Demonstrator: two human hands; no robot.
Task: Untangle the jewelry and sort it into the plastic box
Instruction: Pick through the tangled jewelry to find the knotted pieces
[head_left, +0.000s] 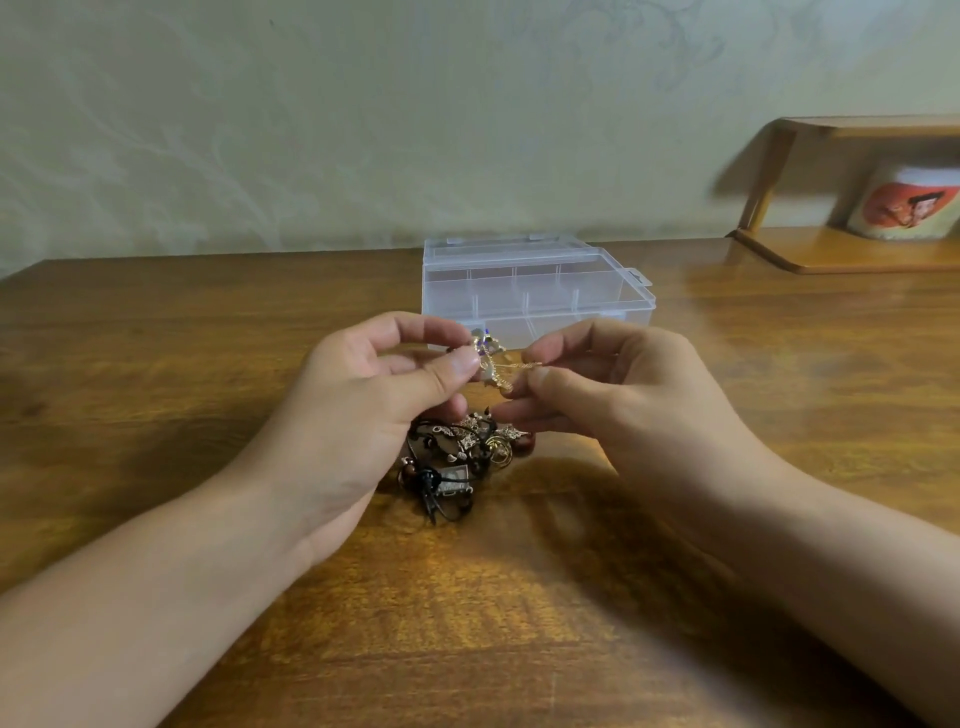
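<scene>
The untangling step is in hand: one thin gold chain with a small beaded charm is lifted clear at the centre of the frame, stretched between both hands just above the rest of the jewelry pile, which lies on the worktop below centre. The left hand pinches the charm end between thumb and forefinger; the right hand pinches the chain likewise, its other fingers loosely curled underneath. Both forearms come in from the lower corners, palms turned inward. The plastic box sits shut just behind the hands, upper centre, so the next move likely calls for working this chain free, then opening the lid to drop it into a compartment
</scene>
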